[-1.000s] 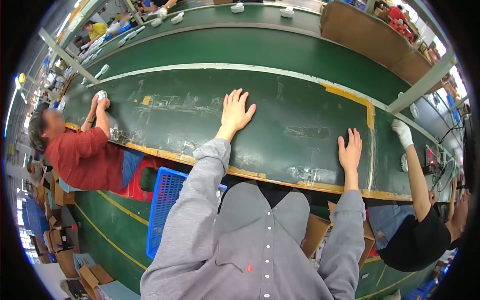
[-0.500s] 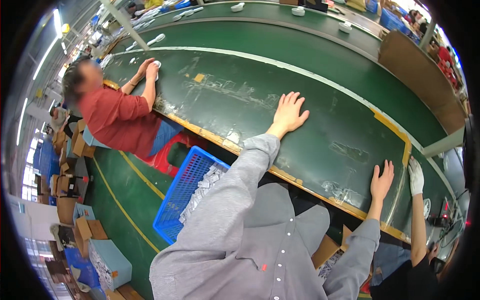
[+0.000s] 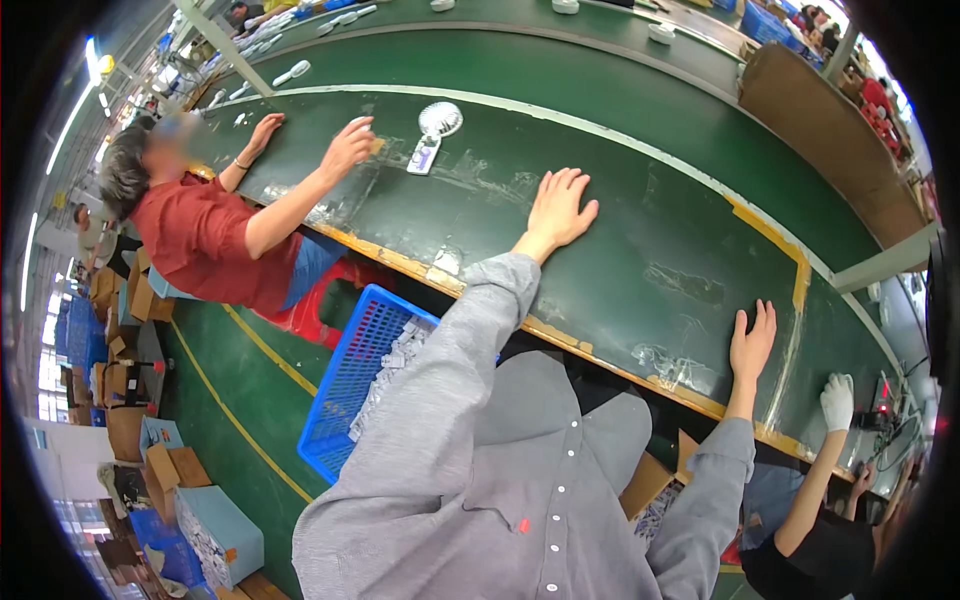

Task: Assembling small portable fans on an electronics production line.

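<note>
On the green bench (image 3: 620, 230): we see a white handheld fan (image 3: 434, 132) lying between our left hand (image 3: 560, 207) and the reaching hand (image 3: 348, 150) of a co-worker in red (image 3: 205, 240), its round head toward the white strip (image 3: 480, 97) at the far side.
Left hand: palm down on the bench, fingers a little parted, thumb standing out, nothing in its grasp; the fan lies apart from it, to the left and farther off.
Right hand (image 3: 752, 345): flat near the bench's front edge, beside the yellow tape (image 3: 802, 285), thumb apart from the fingers, holding nothing.
Fan's handling: light and stiff, we judge, with a smooth shell that might slide under dry fingers; the slatted head looks the more fragile end.
Fan's hold: we would favour the handle (image 3: 421, 160) (a pale piece with a purple mark shows there, loose or fixed we cannot tell) and keep pressure off the slats.
Neighbours' hands: whether the reaching hand holds anything, we cannot tell; a white-gloved hand (image 3: 837, 402) is beyond our right.
Blue basket (image 3: 335, 395): below the bench at our left, with small pale pieces inside.
</note>
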Tool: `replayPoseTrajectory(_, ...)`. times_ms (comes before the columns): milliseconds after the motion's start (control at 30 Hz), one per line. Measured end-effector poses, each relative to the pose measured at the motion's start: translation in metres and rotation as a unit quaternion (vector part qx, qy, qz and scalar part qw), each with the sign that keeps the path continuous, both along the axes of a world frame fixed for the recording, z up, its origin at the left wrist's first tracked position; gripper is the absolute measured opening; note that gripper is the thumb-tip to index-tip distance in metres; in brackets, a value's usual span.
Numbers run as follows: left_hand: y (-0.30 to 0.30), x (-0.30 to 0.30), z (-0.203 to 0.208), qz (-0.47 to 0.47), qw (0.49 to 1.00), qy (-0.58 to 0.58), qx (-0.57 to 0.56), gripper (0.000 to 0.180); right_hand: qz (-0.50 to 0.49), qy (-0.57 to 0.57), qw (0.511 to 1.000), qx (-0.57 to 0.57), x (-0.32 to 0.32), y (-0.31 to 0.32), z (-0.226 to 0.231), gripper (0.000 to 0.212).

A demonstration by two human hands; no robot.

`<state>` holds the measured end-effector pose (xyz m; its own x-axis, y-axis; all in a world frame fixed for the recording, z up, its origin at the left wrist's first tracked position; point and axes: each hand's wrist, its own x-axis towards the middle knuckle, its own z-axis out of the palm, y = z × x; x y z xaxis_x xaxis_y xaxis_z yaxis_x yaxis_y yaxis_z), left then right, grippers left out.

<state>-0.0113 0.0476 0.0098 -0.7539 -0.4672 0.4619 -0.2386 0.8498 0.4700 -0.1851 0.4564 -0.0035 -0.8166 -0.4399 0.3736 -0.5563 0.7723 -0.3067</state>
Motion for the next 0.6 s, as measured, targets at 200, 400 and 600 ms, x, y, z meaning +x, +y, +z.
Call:
replayPoseTrajectory(200,-0.058,0.038,0.024,0.284,0.928,0.086,-0.224,0.053,-0.008,0.008,1.000,-0.010,0.006,0.000,0.002,0.050)
replayPoseTrajectory(400,-0.136,0.113,-0.002,0.323,0.941,-0.090,-0.041,0.048,-0.020,0.010,1.000,-0.014,0.003,-0.003,0.004,0.048)
replayPoseTrajectory(600,-0.084,0.071,0.018,0.190,0.979,-0.063,0.038,0.031,0.011,0.050,0.994,-0.093,0.004,0.003,0.007,0.037)
